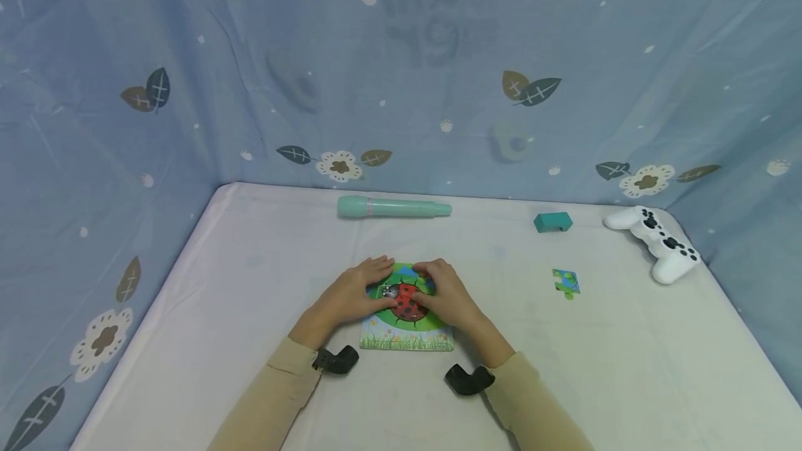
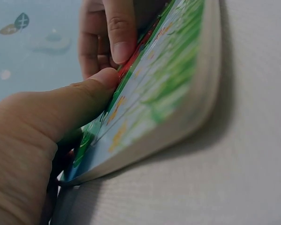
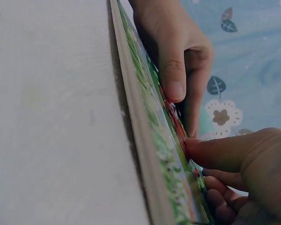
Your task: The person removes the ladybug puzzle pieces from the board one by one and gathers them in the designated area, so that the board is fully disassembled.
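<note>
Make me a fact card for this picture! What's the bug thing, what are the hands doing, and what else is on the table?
Bug thing: ladybug board, lying on the white cloth
Left hand: at the board's left side, thumb on the picture
Right hand: at its right side, thumb on the picture
Over to the right: jigsaw piece, teal block, white game controller
Far side: green tube, lying down

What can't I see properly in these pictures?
Head view: parts of the ladybug board, hidden under the left hand and right hand.
Head view: symbols on the white controller, too small.
Left wrist view: the board's upper end, cut off by the top edge.
Right wrist view: its lower end, cut off below.
</note>
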